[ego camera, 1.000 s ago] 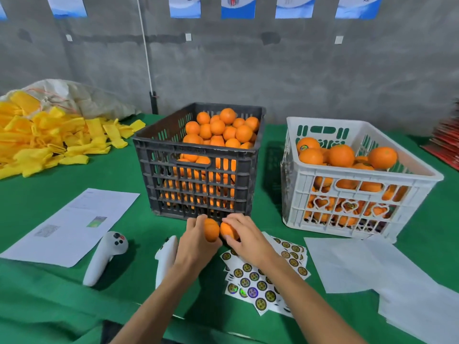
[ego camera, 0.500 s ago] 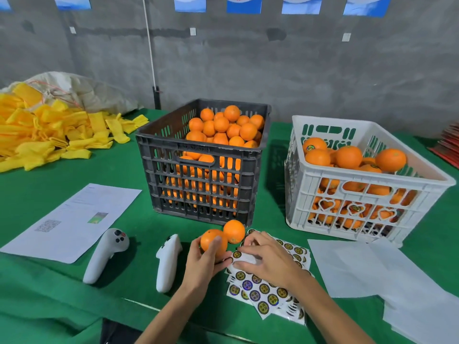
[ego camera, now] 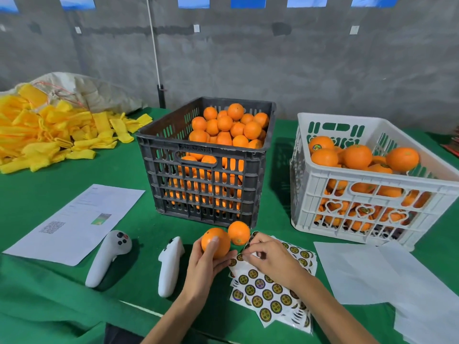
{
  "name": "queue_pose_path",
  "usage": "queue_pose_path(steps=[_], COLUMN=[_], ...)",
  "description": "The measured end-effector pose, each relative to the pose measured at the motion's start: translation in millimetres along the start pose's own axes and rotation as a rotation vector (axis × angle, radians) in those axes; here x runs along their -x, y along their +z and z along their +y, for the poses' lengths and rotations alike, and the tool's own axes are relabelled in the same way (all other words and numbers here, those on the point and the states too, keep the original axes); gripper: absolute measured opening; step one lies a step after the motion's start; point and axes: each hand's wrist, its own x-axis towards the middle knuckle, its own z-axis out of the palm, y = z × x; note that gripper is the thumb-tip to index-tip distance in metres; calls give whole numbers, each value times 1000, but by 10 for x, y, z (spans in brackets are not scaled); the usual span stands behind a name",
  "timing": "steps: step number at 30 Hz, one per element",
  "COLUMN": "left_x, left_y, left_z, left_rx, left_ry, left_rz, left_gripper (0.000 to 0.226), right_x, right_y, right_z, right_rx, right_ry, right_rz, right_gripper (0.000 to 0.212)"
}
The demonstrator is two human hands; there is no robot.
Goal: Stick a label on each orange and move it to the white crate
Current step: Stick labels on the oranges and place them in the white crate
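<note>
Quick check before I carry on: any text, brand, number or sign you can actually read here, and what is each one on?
No text reads clearly.
Printed sheet: small lines and a QR code, too small to read.
Sticker sheet: round emblems, lettering too small.
Label on an orange in the white crate: blurred.
Black crate: embossed mark above the handle, unreadable.
Wall posters: cut off.

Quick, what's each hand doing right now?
Left hand: holding an orange.
Right hand: fingers pinching at the sticker sheet, picking a label.

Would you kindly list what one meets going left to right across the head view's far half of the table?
Yellow foam nets → black crate → white crate.
</note>
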Motion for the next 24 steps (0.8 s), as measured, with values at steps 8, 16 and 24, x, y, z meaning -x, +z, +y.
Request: queue_pose_path(steps=[8,16,24], left_x=[-14,13,-3], left_y=[-36,-20,53], left_z=[-38,-5,-8], left_rx=[44,40,107], left_ry=[23,35,-46], left_rz=[-8,-4,-29], left_gripper=[49,53,53], right_x=[-22,-24,71], right_y=[-24,2,-18], right_z=[-17,-29,23], right_rx=[133,21,-6], right_ry=[-28,-11,13], right_rz=[-78,-3,62], right_gripper=[54,23,31])
